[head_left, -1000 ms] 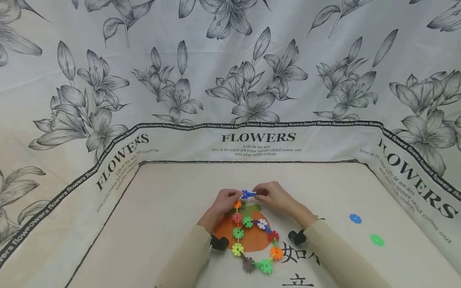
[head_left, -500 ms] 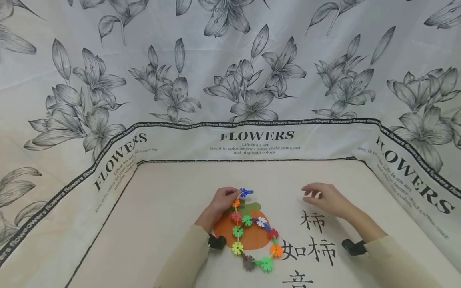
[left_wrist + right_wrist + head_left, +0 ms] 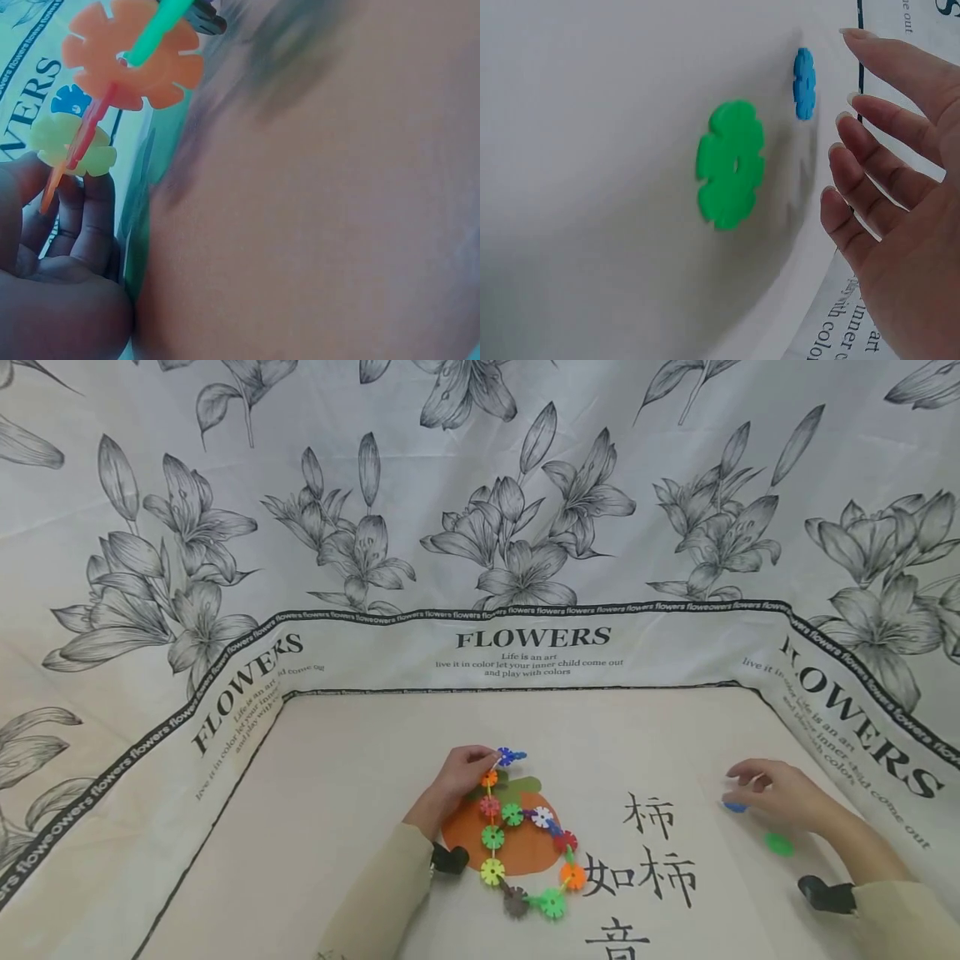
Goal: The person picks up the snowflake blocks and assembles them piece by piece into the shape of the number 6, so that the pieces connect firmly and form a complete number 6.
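My left hand (image 3: 457, 778) pinches the upper end of a chain of interlocking plastic snowflake discs (image 3: 492, 871). A blue disc (image 3: 506, 757) with another blue piece sticks out past its fingertips. The multicoloured chain hangs down and bends round into a loop over the printed orange fruit. In the left wrist view, thumb and fingers hold it beside a pale yellow disc (image 3: 97, 160). My right hand (image 3: 783, 793) hovers over a loose blue disc (image 3: 804, 84), fingers spread and slightly bent, apart from it. Nearer lies a loose green disc (image 3: 718, 169).
A pale mat (image 3: 337, 793) with a printed fruit (image 3: 461, 843) and black characters (image 3: 648, 818) covers the work surface. Cloth walls (image 3: 525, 647) with flower prints rise at the back and both sides.
My right hand has let go of the chain's blue end and moved right to the loose blue disc. The left hand keeps its hold, nearly still.
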Motion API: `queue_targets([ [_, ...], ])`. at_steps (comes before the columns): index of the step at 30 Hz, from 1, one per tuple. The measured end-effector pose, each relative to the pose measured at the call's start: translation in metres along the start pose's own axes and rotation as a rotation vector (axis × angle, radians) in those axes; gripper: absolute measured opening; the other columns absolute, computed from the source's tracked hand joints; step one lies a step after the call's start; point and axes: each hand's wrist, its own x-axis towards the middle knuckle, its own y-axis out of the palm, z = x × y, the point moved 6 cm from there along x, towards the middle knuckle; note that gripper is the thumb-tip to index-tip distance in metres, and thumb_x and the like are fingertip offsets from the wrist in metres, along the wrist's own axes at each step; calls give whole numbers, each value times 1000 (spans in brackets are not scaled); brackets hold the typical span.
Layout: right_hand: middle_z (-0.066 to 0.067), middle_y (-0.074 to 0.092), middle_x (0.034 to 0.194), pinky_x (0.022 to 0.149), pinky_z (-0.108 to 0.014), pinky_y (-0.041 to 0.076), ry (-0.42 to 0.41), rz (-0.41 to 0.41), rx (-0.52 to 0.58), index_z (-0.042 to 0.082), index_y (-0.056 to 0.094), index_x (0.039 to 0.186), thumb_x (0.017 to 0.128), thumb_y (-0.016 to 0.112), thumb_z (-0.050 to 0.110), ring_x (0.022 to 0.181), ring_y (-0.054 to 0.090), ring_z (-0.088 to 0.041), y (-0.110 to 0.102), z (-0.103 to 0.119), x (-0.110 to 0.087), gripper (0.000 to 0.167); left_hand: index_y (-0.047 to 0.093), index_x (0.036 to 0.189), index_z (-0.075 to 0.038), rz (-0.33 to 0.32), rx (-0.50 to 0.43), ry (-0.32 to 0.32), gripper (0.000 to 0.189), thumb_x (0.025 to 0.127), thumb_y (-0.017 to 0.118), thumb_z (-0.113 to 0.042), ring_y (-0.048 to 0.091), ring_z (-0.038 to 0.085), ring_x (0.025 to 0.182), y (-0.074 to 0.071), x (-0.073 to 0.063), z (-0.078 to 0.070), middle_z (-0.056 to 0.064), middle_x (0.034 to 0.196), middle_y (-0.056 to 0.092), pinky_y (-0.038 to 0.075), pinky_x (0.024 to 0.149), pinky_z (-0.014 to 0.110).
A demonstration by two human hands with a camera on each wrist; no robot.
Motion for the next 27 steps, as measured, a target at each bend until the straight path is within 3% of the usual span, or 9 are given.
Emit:
queue_targets([
  [7,-9,68,103,75,-35,48,48,87,27,-4,68,115,89,79,35,92,60,-22,3,-16,-3,49,75,108,-9,-7,-1,-1,24,103,63,-29,57,19,93,-2,-1,-1,4,101,67,49,84,31],
  [16,-4,67,94,72,-32,49,53,89,27,0,69,101,91,77,33,87,60,-20,7,-16,0,35,75,108,-9,1,-18,-1,23,103,64,-29,58,19,93,1,1,4,3,102,69,50,86,32],
  [20,-3,70,94,73,-34,50,22,48,63,6,71,98,95,74,31,89,63,-20,11,4,4,26,75,108,-8,-2,-18,-3,23,103,64,-28,58,19,94,1,1,4,4,102,69,50,86,33],
  [27,-2,70,94,75,-29,52,-71,31,193,8,71,97,97,72,28,92,65,-20,33,64,26,19,75,108,-8,5,-16,4,23,103,64,-27,58,20,95,1,1,3,4,103,69,50,89,35],
])
